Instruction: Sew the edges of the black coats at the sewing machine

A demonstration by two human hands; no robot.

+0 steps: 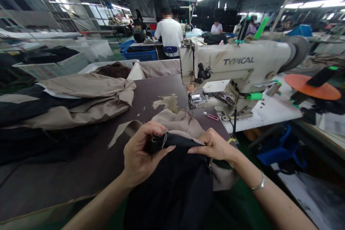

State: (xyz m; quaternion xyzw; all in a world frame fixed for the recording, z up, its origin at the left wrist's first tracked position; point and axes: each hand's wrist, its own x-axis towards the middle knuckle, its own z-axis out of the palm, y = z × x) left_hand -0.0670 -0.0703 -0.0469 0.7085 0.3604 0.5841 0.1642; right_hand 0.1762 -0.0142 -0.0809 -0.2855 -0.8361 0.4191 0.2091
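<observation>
Between my hands a piece of black fabric (pixel 178 176) with a beige layer along its upper edge hangs down off the table's front. My left hand (pixel 144 151) grips the fabric's rolled left end, where loose white thread ends (pixel 163 139) stick out. With thumb and fingers my right hand (pixel 211 145) pinches the same edge farther right. Beige fabric (pixel 179 121) lies bunched on the table just behind both hands. Beyond my right hand stands a white sewing machine (pixel 237 61). Pink thread snips (pixel 210 116) lie near its base.
A pile of beige and black cloth pieces (pixel 88 93) covers the left of the brown table (pixel 151 93). An orange disc with a thread cone (pixel 312 86) stands at right. Blue crates (pixel 140 54) and a person in a white shirt (pixel 169 32) are farther back.
</observation>
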